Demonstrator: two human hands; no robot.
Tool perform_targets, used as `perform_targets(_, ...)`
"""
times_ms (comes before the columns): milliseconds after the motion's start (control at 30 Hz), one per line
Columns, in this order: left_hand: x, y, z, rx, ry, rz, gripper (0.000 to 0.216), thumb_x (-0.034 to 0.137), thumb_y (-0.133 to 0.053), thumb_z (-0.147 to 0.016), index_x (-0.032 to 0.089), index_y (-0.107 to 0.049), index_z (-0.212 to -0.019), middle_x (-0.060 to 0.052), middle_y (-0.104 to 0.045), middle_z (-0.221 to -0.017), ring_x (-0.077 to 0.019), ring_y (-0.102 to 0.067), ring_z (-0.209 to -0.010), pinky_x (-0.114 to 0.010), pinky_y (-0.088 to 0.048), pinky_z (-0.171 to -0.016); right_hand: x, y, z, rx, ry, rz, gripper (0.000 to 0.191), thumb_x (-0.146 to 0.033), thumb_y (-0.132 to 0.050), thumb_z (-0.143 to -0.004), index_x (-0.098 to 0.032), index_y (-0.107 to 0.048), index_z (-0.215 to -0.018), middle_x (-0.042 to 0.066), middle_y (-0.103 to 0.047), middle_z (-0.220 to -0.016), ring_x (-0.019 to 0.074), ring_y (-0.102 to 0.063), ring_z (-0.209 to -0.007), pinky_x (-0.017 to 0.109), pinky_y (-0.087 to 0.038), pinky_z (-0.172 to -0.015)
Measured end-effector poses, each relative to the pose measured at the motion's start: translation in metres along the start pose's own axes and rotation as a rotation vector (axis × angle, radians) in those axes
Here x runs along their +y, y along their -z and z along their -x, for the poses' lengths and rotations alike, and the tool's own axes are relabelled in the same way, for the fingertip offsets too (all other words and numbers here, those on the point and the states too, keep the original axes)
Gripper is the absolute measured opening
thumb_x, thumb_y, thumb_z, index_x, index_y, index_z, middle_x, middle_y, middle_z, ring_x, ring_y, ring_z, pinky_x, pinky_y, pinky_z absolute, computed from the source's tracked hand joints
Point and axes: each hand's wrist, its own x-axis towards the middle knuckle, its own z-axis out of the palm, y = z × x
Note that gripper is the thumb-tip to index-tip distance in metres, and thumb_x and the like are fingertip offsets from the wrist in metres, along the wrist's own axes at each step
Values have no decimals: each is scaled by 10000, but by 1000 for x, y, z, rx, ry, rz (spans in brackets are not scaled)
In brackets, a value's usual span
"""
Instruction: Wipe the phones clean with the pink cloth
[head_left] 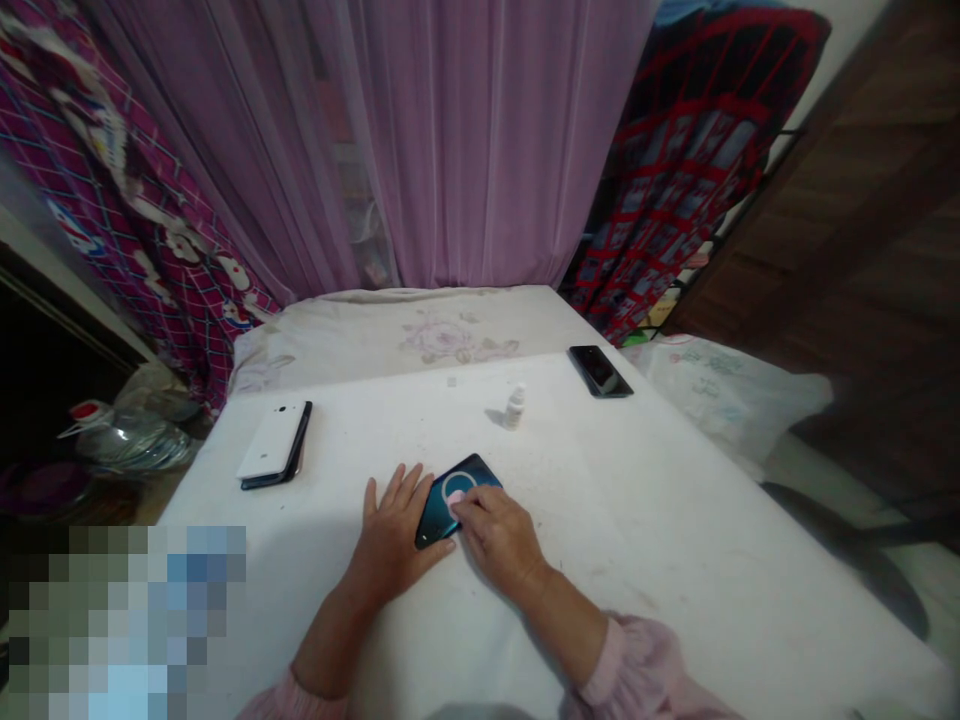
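Observation:
A dark blue-green smartphone with a pale ring on its surface lies on the white table. My left hand rests at its left side, fingers spread, with the thumb along the near edge and the forefinger by the far one. Over the phone, my right hand is closed in a pinch on a small pinkish-white pad, which sits against the phone by the ring. Most of the pad is hidden by the fingers. Beyond the phone stands a small white bottle, upright.
To the left, a white phone lies on top of a darker one. A black phone lies near the table's right edge. Purple curtains hang behind the table. A large plastic water bottle stands off the left edge.

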Motion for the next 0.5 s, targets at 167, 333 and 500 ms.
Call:
perform_targets(167,2,4,-2,-20,11,35,721,486,-641,-804,189,-444,-1430,-176,-432,-1500,-396,-361,-1398,-665,-215,-1109,33,11,1,35,-190,-1,264,-169,-477,-941,-217,-737,-933,65,-678,-881,178,-613,-818,276,-496,-703)
perform_targets(333,2,3,-2,10,18,53,705,472,-652,-787,201,-470,-1412,-168,-466,-1479,-398,-380,-1386,-662,-227,-1107,30,7,4,58,-201,5,274,-184,-470,-948,-215,-742,-951,71,-676,-873,178,-609,-805,277,-505,-699)
perform_targets(500,3,3,-2,-7,21,36,679,464,-642,-799,197,-478,-1402,-165,-449,-1491,-388,-375,-1392,-655,-231,-1107,-7,-6,8,-23,9,-12,233,-206,-504,-957,-215,-730,-901,49,-669,-848,163,-604,-779,253,-502,-691)
